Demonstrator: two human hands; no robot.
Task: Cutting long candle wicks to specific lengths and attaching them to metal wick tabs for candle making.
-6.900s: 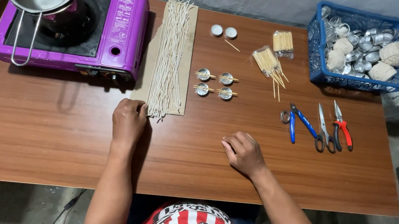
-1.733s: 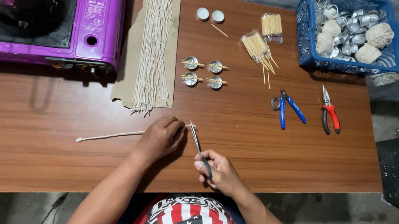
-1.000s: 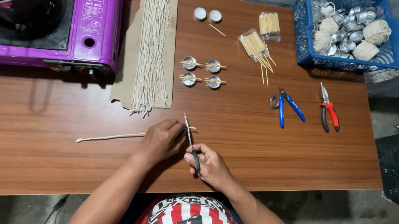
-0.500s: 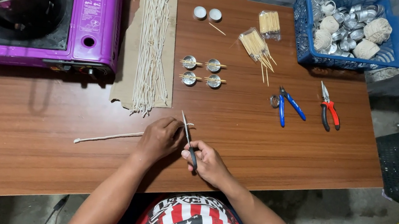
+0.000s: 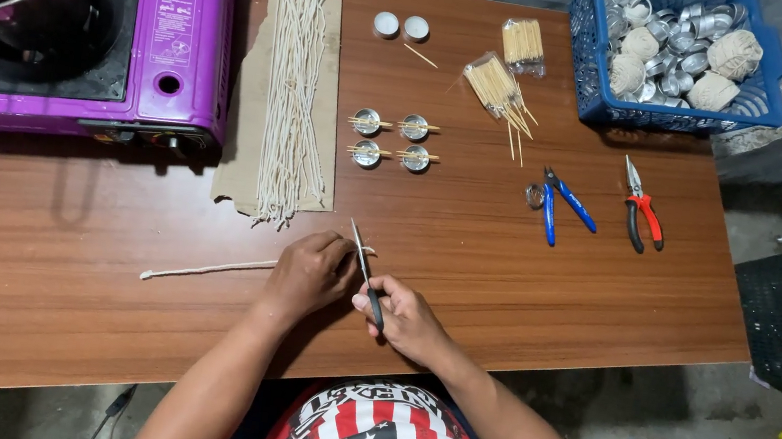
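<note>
I am pinning one white wick string (image 5: 208, 269) to the table (image 5: 523, 287) with my left hand (image 5: 309, 271) closed over its right end, while my right hand (image 5: 403, 317) is gripping the scissors (image 5: 363, 266). The blades are standing across the short tip poking out just right of my left fingers, seemingly closing on it. Next I am judging a clean snip is called for, blades square to the string.

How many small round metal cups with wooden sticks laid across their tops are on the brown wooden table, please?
4, in a two-by-two block beside the cardboard sheet of pale wicks: upper left, upper right, lower left, lower right. None seems hidden.
</note>
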